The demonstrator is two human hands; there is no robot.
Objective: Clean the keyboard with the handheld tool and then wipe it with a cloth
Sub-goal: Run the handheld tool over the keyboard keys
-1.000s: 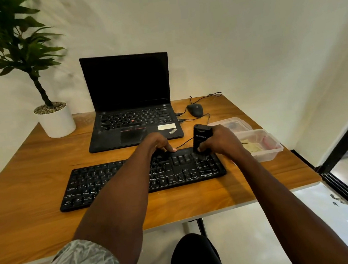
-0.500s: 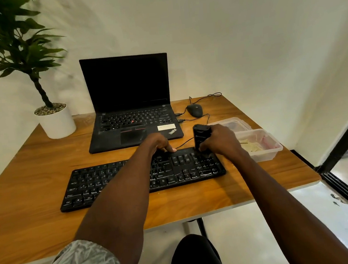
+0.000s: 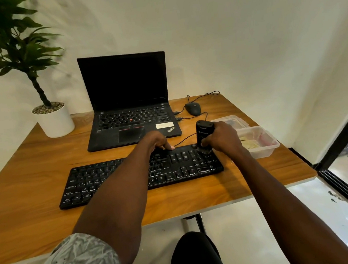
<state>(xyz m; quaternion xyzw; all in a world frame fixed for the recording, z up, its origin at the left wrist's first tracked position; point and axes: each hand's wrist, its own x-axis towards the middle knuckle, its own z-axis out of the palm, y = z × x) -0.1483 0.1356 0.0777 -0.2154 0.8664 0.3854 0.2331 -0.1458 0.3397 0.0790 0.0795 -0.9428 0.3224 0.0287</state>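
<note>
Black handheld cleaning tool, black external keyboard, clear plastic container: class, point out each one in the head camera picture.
Black handheld cleaning tool [image 3: 204,131], head view: on its upper body.
Black external keyboard [image 3: 106,178], head view: on its left keys.
Clear plastic container [image 3: 266,143], head view: on its right rim.
</note>
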